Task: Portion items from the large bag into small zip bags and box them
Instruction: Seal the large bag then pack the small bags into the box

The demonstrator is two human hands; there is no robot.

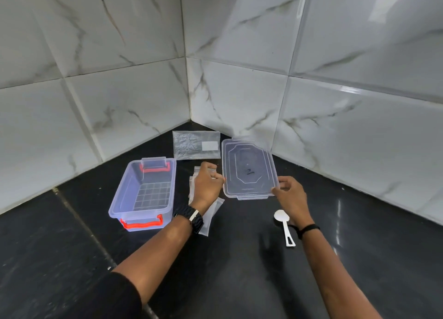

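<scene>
Preparation stage, judged from the layout: the clear box (143, 189) with orange latches stands open and empty on the dark counter (72, 258), left of centre, and no portioning has begun. The lid (248, 169) is held tilted, right of the box and apart from it, seemingly just above the counter. The right hand (291, 194) grasps the lid's near right corner, thumb on top; the left hand (208, 183) is curled at the lid's left edge, fingertips touching or pinching it, though which cannot be told. Under the left hand and wrist lies a loose stack of small zip bags (208, 219), flat and apparently unfilled. The large bag (196, 145) lies flat in the far corner against the tiled wall (239, 91), just beyond the lid, with a pale label at its right end. A white scoop (284, 225) lies near right, partly crossed by the right wrist.

Next move, as a judgement: set the lid aside clear of the work area, then free both hands to bring the large bag forward and open one small bag.

Hard to make out: the large bag's contents and whether it is sealed; the count of small bags, overlapping and translucent; whether the lid's far edge rests on the counter; the scoop's bowl depth
</scene>
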